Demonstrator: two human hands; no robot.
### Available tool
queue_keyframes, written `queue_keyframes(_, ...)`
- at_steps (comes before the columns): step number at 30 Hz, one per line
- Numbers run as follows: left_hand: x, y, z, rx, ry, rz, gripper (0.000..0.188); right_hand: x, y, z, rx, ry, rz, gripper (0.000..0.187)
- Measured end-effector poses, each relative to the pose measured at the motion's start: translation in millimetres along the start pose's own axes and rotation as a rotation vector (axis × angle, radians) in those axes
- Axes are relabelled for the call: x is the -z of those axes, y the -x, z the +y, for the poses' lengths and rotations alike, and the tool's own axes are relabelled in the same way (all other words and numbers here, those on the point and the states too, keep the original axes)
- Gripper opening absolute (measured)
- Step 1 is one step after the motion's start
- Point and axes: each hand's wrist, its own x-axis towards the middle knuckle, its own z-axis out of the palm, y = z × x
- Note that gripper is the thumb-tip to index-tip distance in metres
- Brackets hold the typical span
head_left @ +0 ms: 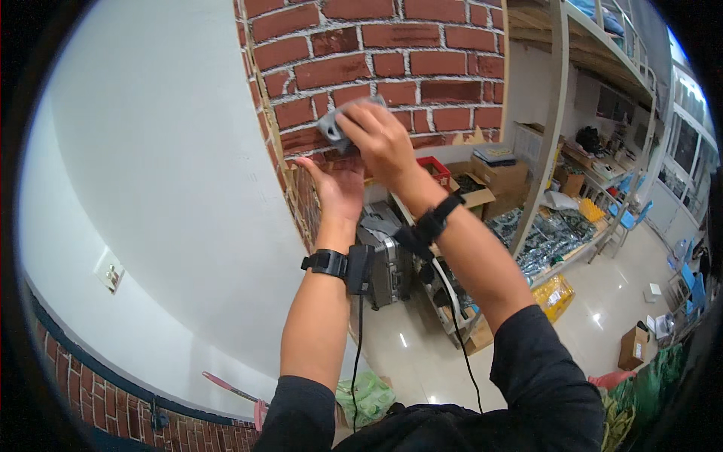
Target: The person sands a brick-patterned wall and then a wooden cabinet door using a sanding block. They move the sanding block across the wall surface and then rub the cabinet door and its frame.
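Brick-patterned wall covering (422, 68) spreads over the wall in front of me. My right hand (380, 139) is raised against it, fingers closed around a grey block-like thing (331, 129) with a dark hole in its side. Its exact kind I cannot make out. Just below, my left hand (340, 188) is lifted with the thumb stretched out to the left. Its palm is near the covering by the wall's corner edge, and its other fingers are partly hidden behind the right hand. Whether that palm touches the surface I cannot tell.
A plain white wall (166, 166) stands at my left. A silver case (389, 275) sits below my hands, beside a bunk frame (538, 143) with cardboard boxes (503, 175). On the floor are a yellow package (552, 297) and a green plastic bag (367, 398). Cables hang from both wrists.
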Motion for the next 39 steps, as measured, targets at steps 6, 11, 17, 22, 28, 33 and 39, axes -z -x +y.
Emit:
queue_keyframes(6,-7.3,5.3,1.3,0.056,0.001,0.243,0.086,-29.2,-96.2,31.9,0.089,0.075,0.115,0.036)
queue_keyframes(11,-2.9,13.6,6.3,0.06,-0.019,0.083,0.092,-40.5,-39.4,-25.1,0.341,0.226,-0.204,0.039)
queue_keyframes(17,-6.3,17.5,15.1,0.076,-0.054,0.088,0.099,-6.9,41.8,-14.5,0.227,-0.043,-0.25,0.037)
queue_keyframes(22,-1.2,2.5,6.5,-0.002,-0.17,0.042,0.113,63.0,86.7,74.3,-0.105,0.233,-0.067,0.034)
queue_keyframes(28,8.7,-13.5,-1.2,-0.076,-0.178,0.154,0.117,53.0,131.3,79.8,-0.406,0.156,-0.047,0.045)
queue_keyframes(33,11.6,-21.6,-2.2,-0.128,-0.166,0.186,0.104,42.7,146.9,83.1,-0.385,0.145,-0.07,0.044)
queue_keyframes(39,4.1,-20.8,-9.3,-0.187,-0.163,0.214,0.095,42.1,66.8,155.8,-0.569,0.242,0.159,0.051)
